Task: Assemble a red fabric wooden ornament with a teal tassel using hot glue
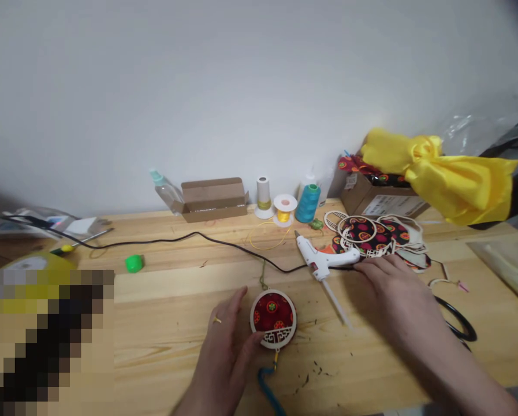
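A round ornament [272, 312] with dark red patterned fabric, a pale wooden rim and a lattice lies on the table, a green loop above and a blue tassel [268, 387] below. My left hand [226, 341] is open beside it, thumb touching the lower left rim and fingers stretched out. To the right lies a white hot glue gun [321, 257], a glue stick [336, 303] sticking out of its back. My right hand [391, 286] reaches palm down to the end of its handle, by the black cord [237, 245]; its thumb and fingertips are hidden.
Fabric pieces and wooden rings [365, 231] are piled beyond my right hand, near black scissors handles [460, 320]. Thread spools [308, 203], an open cardboard box [215, 199] and a spray bottle [166, 190] line the wall. Yellow cloth [449, 167] hangs over a carton [371, 196]. A green cap [134, 263] lies left.
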A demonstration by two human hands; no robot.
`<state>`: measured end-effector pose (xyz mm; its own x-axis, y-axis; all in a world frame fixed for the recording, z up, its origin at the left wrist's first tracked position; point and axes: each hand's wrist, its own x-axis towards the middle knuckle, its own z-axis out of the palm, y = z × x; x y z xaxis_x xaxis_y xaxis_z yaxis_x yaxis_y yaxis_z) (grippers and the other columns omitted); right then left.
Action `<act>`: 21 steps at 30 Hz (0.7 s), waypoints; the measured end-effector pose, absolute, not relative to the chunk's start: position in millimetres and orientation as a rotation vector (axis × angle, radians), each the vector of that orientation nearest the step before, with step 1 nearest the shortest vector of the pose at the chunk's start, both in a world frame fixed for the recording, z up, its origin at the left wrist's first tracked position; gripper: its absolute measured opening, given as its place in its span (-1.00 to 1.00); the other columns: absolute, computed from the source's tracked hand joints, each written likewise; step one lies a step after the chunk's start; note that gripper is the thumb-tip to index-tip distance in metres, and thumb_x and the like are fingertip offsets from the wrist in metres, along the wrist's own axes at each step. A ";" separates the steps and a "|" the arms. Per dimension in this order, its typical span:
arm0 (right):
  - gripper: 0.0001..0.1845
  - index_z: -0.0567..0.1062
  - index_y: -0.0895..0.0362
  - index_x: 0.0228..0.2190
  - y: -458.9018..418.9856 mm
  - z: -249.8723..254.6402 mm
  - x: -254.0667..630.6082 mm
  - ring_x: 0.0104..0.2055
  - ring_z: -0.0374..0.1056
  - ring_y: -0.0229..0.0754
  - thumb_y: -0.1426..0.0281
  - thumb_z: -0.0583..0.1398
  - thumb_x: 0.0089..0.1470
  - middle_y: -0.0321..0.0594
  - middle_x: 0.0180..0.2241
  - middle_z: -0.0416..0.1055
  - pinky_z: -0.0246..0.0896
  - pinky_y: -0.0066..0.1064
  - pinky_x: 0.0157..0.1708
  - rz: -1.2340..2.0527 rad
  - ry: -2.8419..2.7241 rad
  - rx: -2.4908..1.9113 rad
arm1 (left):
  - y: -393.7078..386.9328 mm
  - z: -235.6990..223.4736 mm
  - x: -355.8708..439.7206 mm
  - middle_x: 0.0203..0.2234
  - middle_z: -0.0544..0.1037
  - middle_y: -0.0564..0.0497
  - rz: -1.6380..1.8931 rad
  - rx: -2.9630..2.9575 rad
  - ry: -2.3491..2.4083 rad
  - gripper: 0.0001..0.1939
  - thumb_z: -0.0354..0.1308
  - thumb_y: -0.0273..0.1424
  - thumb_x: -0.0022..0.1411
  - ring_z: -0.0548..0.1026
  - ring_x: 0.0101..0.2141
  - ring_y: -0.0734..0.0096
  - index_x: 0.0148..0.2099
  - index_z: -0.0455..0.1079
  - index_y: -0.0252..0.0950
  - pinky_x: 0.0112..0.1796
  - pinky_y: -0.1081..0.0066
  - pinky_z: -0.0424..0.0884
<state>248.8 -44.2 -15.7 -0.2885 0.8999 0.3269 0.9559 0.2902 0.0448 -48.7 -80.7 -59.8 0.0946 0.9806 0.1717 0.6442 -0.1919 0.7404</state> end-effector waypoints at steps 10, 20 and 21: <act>-0.72 0.55 0.17 -0.39 -55.4 -28.6 246.7 -0.39 0.27 -0.07 0.52 0.03 0.13 -0.12 -0.49 0.44 0.16 -0.28 -0.36 -0.464 -2.362 -1.747 | -78.8 -59.5 -50.7 0.05 0.36 -0.14 0.919 1.876 1.590 -0.51 0.05 -0.27 0.23 0.34 0.04 0.10 0.20 0.13 -0.17 -0.01 0.03 0.32; -0.69 0.51 0.15 -0.39 -68.9 -25.5 245.8 -0.39 0.36 -0.11 0.38 0.00 0.19 -0.15 -0.45 0.47 0.21 -0.33 -0.38 -0.261 -2.206 -1.709 | -78.7 -64.8 -52.1 0.04 0.37 -0.13 0.910 1.893 1.599 -0.51 0.04 -0.27 0.24 0.35 0.02 0.10 0.20 0.12 -0.15 -0.05 0.05 0.35; -0.70 0.50 0.14 -0.39 -71.4 -25.3 240.4 -0.37 0.36 -0.12 0.37 0.00 0.19 -0.15 -0.43 0.47 0.21 -0.34 -0.37 -0.206 -2.191 -1.665 | -78.9 -64.0 -51.9 0.04 0.37 -0.13 0.901 1.890 1.603 -0.50 0.05 -0.27 0.23 0.35 0.02 0.10 0.20 0.11 -0.16 -0.05 0.05 0.35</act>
